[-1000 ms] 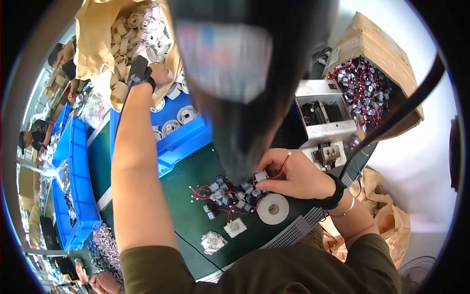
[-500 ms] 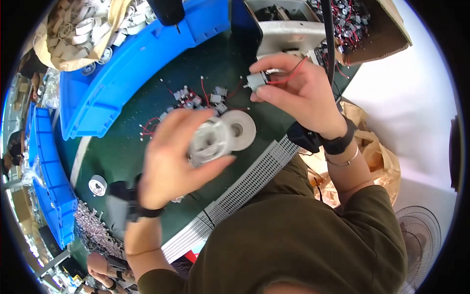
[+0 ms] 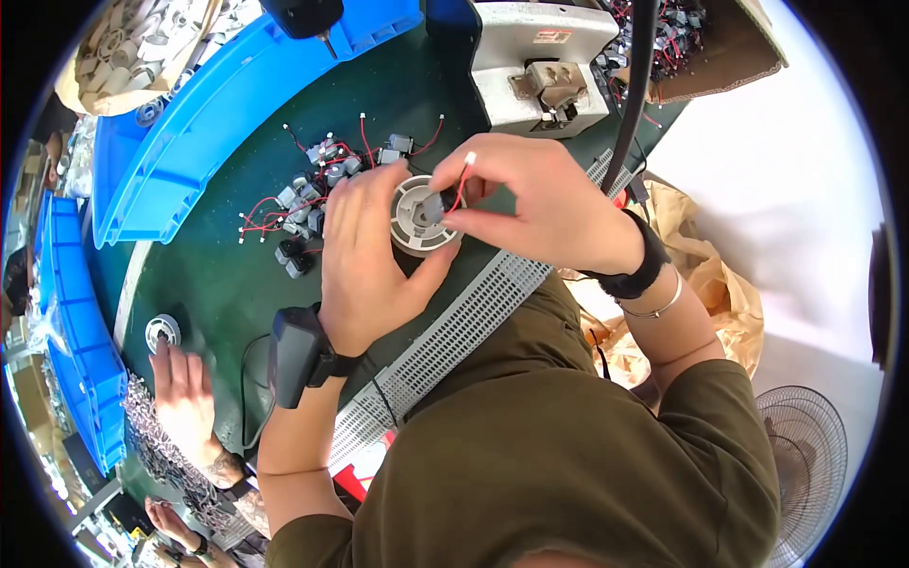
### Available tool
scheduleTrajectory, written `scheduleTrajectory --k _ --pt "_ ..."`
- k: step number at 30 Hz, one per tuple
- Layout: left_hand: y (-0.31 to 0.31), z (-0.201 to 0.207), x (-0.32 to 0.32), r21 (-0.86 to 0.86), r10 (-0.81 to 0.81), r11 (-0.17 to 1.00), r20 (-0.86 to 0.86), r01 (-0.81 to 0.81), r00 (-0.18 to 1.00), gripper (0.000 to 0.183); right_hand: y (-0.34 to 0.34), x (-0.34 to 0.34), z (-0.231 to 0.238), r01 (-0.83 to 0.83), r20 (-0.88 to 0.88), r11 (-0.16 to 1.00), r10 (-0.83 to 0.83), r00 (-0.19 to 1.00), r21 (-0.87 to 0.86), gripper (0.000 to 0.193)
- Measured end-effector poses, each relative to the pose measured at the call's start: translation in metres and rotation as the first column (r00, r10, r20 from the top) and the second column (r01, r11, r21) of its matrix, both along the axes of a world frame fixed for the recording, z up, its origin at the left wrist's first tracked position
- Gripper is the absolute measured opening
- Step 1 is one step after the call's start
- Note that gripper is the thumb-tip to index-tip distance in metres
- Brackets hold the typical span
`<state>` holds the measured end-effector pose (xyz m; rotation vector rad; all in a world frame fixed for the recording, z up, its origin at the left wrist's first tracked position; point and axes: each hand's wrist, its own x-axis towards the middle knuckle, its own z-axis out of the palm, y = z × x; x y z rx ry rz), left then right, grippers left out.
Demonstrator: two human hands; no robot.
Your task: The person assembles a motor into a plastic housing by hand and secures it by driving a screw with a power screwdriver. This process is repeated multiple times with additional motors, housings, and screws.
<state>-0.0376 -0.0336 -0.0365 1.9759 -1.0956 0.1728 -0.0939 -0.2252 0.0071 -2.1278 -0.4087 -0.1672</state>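
My left hand curls round a white round plastic housing, thumb on the near side and fingers on the far side. Over the housing's open face, my right hand pinches a small grey motor by its wired end; red wires with a white plug stick up between the fingers. The motor's end is at the middle of the housing; how deep it sits I cannot tell. Left of my hands, several loose motors with red wires lie on the green table.
At left, a co-worker's hand reaches to another white round part. A blue bin and a black screwdriver are at the far side. A grey metal machine and a cardboard box of motors stand far right. Perforated strip edges the table.
My left hand has moved right with the housing, over where a white disc lay. My right hand has brought the motor left and down to the housing. A co-worker's hand has come to the round part.
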Motion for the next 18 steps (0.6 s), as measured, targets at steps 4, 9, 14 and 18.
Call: scheduleTrajectory --k 4,9,14,18 --pt "-0.003 -0.003 0.001 -0.014 0.003 1.0 -0.002 -0.003 1.0 0.067 0.014 0.008 -0.008 0.015 0.185 0.971 0.03 0.982 -0.24 0.026" --pt "0.0 -0.004 0.004 -0.018 0.022 1.0 -0.02 -0.023 1.0 0.073 0.013 0.012 0.003 -0.075 0.186 0.815 0.219 0.958 -0.575 0.029" --pt "0.036 -0.008 0.001 -0.068 0.045 0.997 0.034 -0.042 0.998 0.081 0.006 0.031 0.043 0.014 0.366 0.994 0.028 0.93 -0.112 0.033" --pt "0.033 0.003 -0.005 0.179 -0.048 0.983 0.47 -0.042 0.881 0.058 0.056 0.087 0.099 0.059 0.465 0.812 -0.391 0.794 0.581 0.051"
